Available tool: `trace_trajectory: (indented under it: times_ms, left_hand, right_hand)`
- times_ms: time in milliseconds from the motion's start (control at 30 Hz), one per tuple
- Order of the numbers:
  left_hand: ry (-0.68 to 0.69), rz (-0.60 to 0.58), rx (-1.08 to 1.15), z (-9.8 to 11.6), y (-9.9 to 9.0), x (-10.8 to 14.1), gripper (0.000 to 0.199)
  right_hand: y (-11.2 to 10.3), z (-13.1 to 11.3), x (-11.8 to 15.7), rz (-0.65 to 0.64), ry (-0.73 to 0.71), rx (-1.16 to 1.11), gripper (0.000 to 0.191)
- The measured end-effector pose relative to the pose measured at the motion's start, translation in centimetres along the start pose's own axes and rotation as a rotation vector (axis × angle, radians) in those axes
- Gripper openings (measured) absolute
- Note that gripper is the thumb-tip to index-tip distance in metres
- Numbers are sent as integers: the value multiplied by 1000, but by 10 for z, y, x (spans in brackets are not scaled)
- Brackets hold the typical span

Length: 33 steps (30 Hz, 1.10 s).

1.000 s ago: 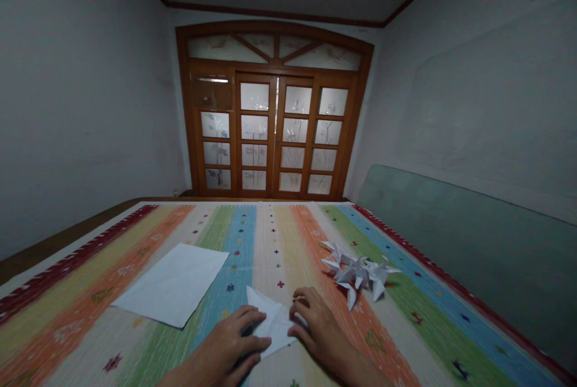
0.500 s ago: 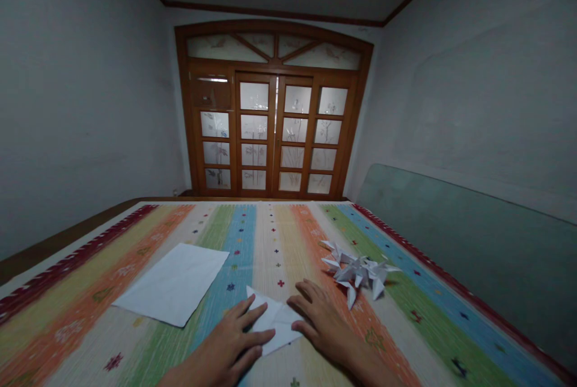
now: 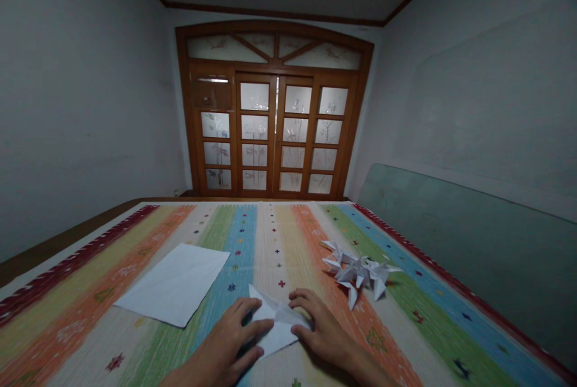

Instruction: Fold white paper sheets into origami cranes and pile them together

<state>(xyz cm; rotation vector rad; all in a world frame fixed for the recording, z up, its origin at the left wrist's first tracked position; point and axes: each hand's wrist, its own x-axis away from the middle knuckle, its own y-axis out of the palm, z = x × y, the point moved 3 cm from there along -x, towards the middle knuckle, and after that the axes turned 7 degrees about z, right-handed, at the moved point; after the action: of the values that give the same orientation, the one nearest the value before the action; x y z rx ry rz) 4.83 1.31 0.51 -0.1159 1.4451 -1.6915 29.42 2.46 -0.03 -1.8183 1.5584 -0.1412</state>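
A folded piece of white paper lies on the striped cover, partly hidden under both hands, with a pointed corner toward the far side. My left hand presses on its left part, fingers curled over it. My right hand holds its right end between thumb and fingers. A flat square sheet of white paper lies to the left of my left hand, apart from it. To the right of my right hand, a spiky white origami cluster sits on the cover, untouched.
The bed or table is covered by a multicoloured striped cover with small embroidered motifs. A pale green panel leans along the right wall. A wooden door with frosted glass panes stands beyond the far edge.
My fingers have drawn in from their spread position and now curl on the folded paper. The paper has shifted slightly and looks more tightly folded; the sheet and origami cluster stay put.
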Motion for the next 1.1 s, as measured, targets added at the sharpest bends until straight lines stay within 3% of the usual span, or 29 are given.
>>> trace_trajectory:
  times_ms: [233, 633, 867, 1100]
  left_hand:
    - [-13, 92, 35, 2, 2, 3, 75]
    - [-43, 184, -14, 6, 8, 6, 73]
    - [85, 324, -167, 16, 4, 3, 49]
    - [179, 438, -281, 26, -2, 6, 21]
  right_hand:
    - [3, -11, 0, 56, 88, -114, 24]
    - [0, -38, 6, 190, -96, -279, 28]
    - [-4, -60, 11, 217, -324, -329, 27]
    - [4, -65, 17, 158, -438, -293, 20]
